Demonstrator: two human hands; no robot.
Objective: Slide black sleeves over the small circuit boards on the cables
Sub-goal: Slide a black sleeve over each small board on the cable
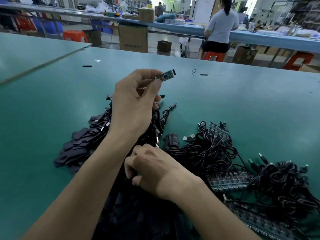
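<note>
Green bench (242,94) fills the view, and right over its middle the left hand (133,108) is up off the surface, thumb and forefinger pinching a small circuit board (167,74) by one end. The board is bare and green, and its free end points toward the far right corner.

Down by the near edge the right hand (152,168) sits low, knuckles up, fingers curled into a dark pile of black sleeves (135,213) (whether it has one pinched, I can't tell). A second heap of sleeves (81,149) fans out flat to the left of the left forearm, with silver-tipped cable ends mixed in.

Moving right of the hands, there's a thick tangle of black cables (204,153), with USB plugs (187,138) poking out on its left side. Rows of boards (228,181) lie side by side among the cables, with more rows toward the near right corner.

Toward the far edge, two lone sleeves lie flat and well apart, the left stray sleeve (87,66) and the right stray sleeve (204,74). A short wire scrap (193,72) lies just beside the right one.

Beyond the bench a cardboard box (133,38) stands on the floor. A seated person (221,26), back turned, is on an orange stool (213,55) at a long blue table.
</note>
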